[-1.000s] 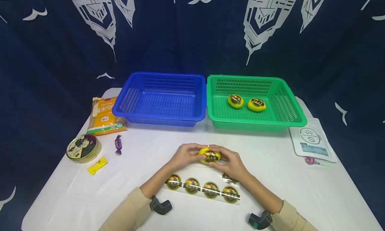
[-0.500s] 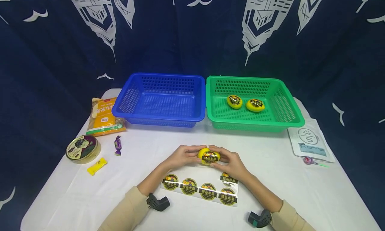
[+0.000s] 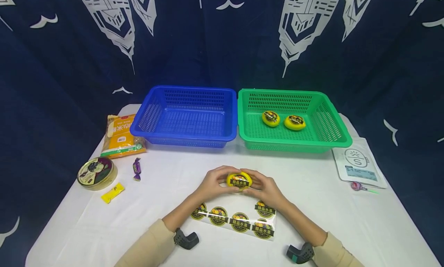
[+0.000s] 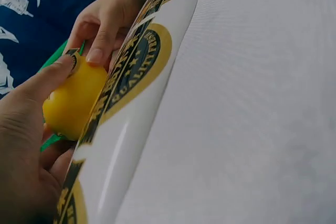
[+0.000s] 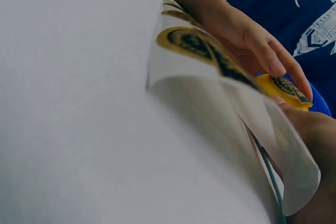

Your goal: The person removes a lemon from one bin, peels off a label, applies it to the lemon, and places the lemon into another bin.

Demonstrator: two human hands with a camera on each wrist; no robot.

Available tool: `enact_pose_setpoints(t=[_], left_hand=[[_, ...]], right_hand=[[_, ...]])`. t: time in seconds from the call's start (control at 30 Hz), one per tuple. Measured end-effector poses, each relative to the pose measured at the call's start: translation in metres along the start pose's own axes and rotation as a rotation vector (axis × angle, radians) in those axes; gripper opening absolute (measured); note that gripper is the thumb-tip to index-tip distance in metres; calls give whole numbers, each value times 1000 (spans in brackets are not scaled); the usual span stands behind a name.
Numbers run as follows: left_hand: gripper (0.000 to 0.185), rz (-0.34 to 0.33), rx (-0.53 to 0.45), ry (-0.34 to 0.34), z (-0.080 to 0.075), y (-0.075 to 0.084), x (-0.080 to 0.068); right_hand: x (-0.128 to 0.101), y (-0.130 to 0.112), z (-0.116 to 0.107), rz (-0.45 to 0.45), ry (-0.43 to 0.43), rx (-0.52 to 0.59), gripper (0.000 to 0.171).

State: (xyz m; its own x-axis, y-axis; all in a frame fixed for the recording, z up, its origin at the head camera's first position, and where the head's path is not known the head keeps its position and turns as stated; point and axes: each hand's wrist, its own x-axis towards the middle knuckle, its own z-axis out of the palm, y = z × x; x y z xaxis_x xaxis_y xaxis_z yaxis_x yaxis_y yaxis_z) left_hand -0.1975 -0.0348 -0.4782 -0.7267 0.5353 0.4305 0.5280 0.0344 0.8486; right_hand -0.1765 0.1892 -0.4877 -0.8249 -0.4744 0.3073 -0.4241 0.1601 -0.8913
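In the head view a yellow lemon point(image 3: 239, 180) with a round black-and-gold sticker on its front is held up between both hands. My left hand point(image 3: 216, 184) grips its left side, the thumb lying at the sticker's lower edge. From the right, my right hand point(image 3: 265, 188) pinches it between thumb and fingers. The left wrist view shows the lemon point(image 4: 73, 100) between the two thumbs, partly covered by a sticker sheet. Under the hands lies that sheet of round stickers point(image 3: 240, 222), its edge curling up in the right wrist view.
A blue basket point(image 3: 184, 137) and a green basket point(image 3: 288, 143) stand at the back; two stickered lemons point(image 3: 295, 122) lie in the green one. On the left are an orange food bag point(image 3: 121, 137), a round tin point(image 3: 97, 173) and two candies point(image 3: 112, 193). A white pouch point(image 3: 359, 163) and lollipop point(image 3: 357, 186) are at right.
My left thumb has come off the sticker's face and now lies along its lower edge. The lemon has shifted slightly left, still in both hands.
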Motion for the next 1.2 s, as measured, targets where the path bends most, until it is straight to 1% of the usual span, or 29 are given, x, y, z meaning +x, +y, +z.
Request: enact_pose_setpoints(t=[0.07,0.13,0.27,0.37,0.47,0.6,0.77,0.97,1.0,1.1,1.2], left_hand=[[47,31,95,19,1,-5,0],[47,49,154,25,1,-11,-1],[47,81,195,20,0,-16,-1],[47,98,196,20,0,-17,-1],[46,102,188,19,-1,-18,-1],[46,99,181,10,-1,-18,-1],[46,103,173,9,-1,-17,-1],[45,119,134,-7,-1,-15,0],[44,112,126,-7,-1,-15,0],[44,96,112,-2,-1,-8,1],[43,90,101,-2,0,4,1]], right_hand=[[0,0,1,10,-4,0,60],[1,-1,2,26,-8,14,61],[2,-9,2,71,-5,73,60],[4,-23,3,107,10,100,53],[6,-34,3,155,40,90,45],[8,-36,4,199,71,67,42],[9,-32,3,185,51,93,41],[6,-4,-2,160,18,148,43],[6,1,-3,156,14,163,44],[5,4,-5,133,-12,186,45],[2,5,-7,127,-35,196,46]])
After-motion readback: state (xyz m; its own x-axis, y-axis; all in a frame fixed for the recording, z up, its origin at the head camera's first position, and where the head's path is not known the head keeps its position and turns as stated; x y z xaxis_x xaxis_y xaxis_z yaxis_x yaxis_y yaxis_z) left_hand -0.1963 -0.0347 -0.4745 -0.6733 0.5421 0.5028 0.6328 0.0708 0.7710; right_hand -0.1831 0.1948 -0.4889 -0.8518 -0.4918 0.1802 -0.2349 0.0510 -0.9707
